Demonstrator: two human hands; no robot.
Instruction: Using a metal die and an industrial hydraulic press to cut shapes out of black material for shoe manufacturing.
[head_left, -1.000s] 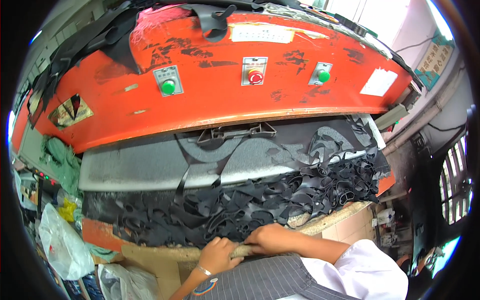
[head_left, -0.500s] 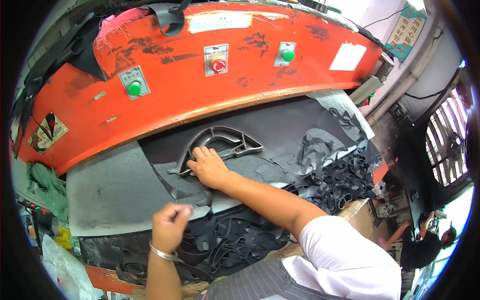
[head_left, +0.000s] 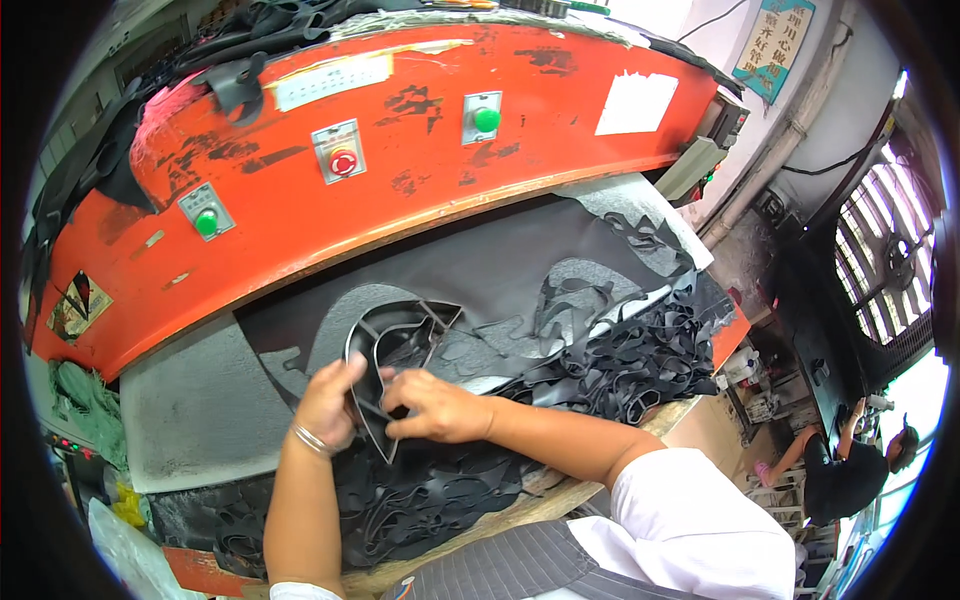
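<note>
Both hands are on a curved metal cutting die (head_left: 368, 400), a fan-shaped frame with thin walls and inner struts. It is tilted up over the near edge of the work bed. My right hand (head_left: 437, 406) grips it from the inner side, fingers closed round a strut. My left hand (head_left: 328, 402), with a bracelet at the wrist, is closed on its outer left wall, thumb on top. Dark material shows inside the frame, partly hidden by my fingers. Behind the die lies a black sheet (head_left: 470, 250), where a curved opening bares the grey board (head_left: 190, 400).
An orange machine beam (head_left: 400, 170) spans the far side, with two green buttons and one red button. Black offcuts (head_left: 440, 505) heap along the near edge, more (head_left: 640, 360) at the right. A person (head_left: 850, 480) sits far right.
My right hand has lifted the die off the sheet and drawn it nearer, baring a curved opening. My left hand has come up to hold it too. The view has shifted right.
</note>
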